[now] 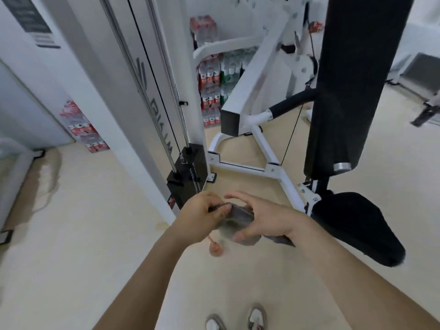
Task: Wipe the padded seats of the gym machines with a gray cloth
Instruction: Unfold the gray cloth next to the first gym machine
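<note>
Cloth (238, 220), gray and bunched, sits between both hands at about waist height, clear of every pad, so no wiping is under way at this moment. The main risk, as a guess, is a drop: the wad looks loosely gathered, a corner hangs out below the right wrist, and if one hand lets go before the other has a firm hold it could slip to the floor (83, 234) and pick up dirt that would then be smeared on the seat (357, 225). A second risk is wiping with a crumpled lump instead of a flat face, which would leave streaks or missed patches. The left hand (202, 214) is curled, thumb and fingers pinched shut on the cloth's near edge. The right hand (264, 222) lies over the wad with its fingers partly spread, the thumb underneath; it cups the cloth more than it clamps it. The seat lies just to the right of the hands and a little lower, with the upright back pad (357, 79) beyond it. A small reddish tag dangles under the left hand; what it is cannot be told.
</note>
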{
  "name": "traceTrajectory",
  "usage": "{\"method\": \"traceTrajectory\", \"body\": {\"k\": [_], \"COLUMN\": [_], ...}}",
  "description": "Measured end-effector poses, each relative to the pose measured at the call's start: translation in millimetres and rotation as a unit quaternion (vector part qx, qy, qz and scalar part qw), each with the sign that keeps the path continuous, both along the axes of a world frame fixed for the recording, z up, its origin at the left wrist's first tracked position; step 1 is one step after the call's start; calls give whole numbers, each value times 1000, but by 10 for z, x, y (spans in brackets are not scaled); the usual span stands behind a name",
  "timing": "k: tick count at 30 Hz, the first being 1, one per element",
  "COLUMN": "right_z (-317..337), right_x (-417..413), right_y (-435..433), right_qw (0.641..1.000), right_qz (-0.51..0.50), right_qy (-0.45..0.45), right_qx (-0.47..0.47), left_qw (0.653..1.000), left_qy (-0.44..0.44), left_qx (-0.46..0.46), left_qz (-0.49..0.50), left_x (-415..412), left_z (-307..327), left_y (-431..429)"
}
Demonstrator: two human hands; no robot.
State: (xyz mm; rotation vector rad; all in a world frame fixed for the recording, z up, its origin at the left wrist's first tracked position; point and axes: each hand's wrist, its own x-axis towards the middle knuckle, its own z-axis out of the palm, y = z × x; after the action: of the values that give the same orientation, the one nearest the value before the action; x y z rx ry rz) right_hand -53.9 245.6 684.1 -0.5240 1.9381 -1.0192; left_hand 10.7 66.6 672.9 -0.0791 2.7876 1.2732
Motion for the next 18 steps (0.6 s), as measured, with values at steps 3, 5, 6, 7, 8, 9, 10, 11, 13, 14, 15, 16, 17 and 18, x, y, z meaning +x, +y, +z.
{"method": "traceTrajectory", "body": {"k": [3, 5, 6, 7, 8, 9, 10, 11, 13, 14, 15, 16, 17, 18], "right_z": [337, 413, 448, 472, 489, 522, 548, 575, 597, 591, 560, 518, 471, 416], "right_x": [39, -31, -67, -100, -138, -171, -208, -250, -376, -452, -541, -633, -726, -819], "right_y": [175, 429, 596, 781, 978, 1179, 1371, 1556, 1937, 2139, 2357, 2576, 2790, 2994], "right_qw": [982, 977, 980, 985, 987, 987, 986, 985, 980, 976, 971, 967, 963, 961], "right_qz": [-45, -94, -107, -114, -115, -114, -113, -115, -125, -133, -142, -151, -159, -167], "right_qy": [184, 193, 165, 130, 112, 112, 120, 128, 156, 174, 190, 203, 212, 214], "right_qx": [25, 8, -11, -21, -23, -15, -8, -2, 8, 18, 30, 37, 43, 47], "left_qw": [1000, 996, 993, 992, 992, 992, 991, 988, 982, 980, 980, 983, 986, 989], "left_qy": [12, 26, 22, 11, -7, -32, -62, -92, -139, -150, -153, -147, -133, -116], "left_qx": [-1, 62, 95, 114, 121, 121, 114, 99, 55, 37, 24, 5, -21, -49], "left_qz": [25, 61, 64, 51, 25, -7, -40, -70, -114, -124, -122, -112, -93, -76], "left_x": [-139, -224, -250, -274, -296, -313, -332, -354, -421, -458, -504, -547, -597, -647], "left_z": [340, 484, 546, 589, 604, 600, 581, 555, 507, 481, 456, 428, 365, 296], "left_y": [207, 343, 420, 491, 568, 656, 750, 858, 1130, 1298, 1487, 1690, 1890, 2102]}}
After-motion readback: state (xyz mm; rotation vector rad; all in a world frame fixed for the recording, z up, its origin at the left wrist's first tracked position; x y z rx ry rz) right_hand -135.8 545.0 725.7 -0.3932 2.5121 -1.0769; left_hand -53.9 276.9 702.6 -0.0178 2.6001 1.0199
